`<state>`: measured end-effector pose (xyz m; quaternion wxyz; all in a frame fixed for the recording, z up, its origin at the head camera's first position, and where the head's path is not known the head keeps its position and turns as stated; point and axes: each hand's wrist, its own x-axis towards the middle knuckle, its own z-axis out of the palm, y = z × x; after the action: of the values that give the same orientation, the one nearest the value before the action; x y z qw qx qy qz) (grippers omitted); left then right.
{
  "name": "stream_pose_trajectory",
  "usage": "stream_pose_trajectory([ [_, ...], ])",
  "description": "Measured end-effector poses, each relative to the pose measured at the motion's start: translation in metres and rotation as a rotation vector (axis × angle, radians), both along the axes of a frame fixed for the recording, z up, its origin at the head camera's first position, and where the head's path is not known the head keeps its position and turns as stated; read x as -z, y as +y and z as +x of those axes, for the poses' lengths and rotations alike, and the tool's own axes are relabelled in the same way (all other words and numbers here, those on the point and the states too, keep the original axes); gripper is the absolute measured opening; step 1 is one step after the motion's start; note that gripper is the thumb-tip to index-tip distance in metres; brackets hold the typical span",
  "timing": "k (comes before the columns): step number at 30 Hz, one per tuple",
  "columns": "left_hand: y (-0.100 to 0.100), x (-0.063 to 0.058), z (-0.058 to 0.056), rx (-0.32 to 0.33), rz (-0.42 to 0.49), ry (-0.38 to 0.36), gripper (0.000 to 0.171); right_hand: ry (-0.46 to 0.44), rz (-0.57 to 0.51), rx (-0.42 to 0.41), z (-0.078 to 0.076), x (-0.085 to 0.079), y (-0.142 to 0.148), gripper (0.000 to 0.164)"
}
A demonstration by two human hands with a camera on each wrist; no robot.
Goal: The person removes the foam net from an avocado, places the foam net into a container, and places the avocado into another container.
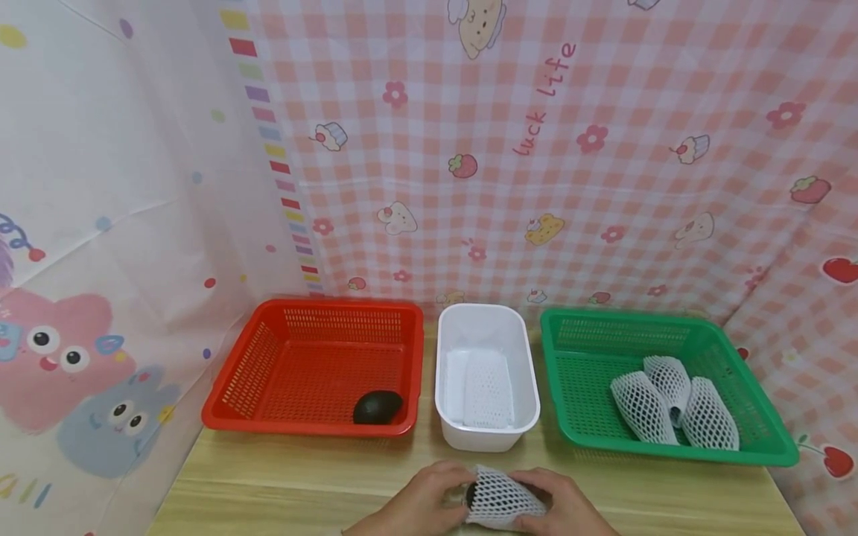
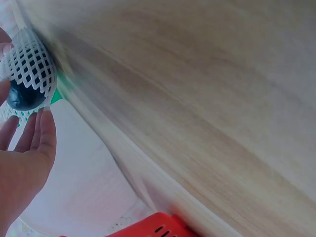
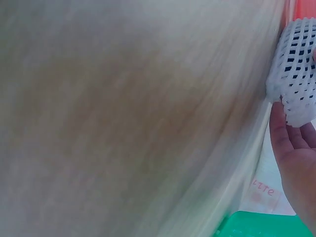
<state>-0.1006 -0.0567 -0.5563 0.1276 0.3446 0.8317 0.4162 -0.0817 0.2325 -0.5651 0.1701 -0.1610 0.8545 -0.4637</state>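
Wood-grain worktop; pink checked cloth behind and at right, white printed cloth at left. Red basket far left, white tub far centre, green basket far right; narrow gaps between rims. Wood strip runs near side, both sides of the hands. Left hand and right hand, fingers part-bent, hold foam net in front of tub; dark fruit partly inside, showing at left mouth.
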Motion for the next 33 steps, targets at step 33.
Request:
stream_pose_trajectory([
  [33,0.007,0.002,-0.002,-0.019,-0.084,-0.065,0.054,0.051,-0.179,-0.032,0.001,0.01,-0.001,0.033],
])
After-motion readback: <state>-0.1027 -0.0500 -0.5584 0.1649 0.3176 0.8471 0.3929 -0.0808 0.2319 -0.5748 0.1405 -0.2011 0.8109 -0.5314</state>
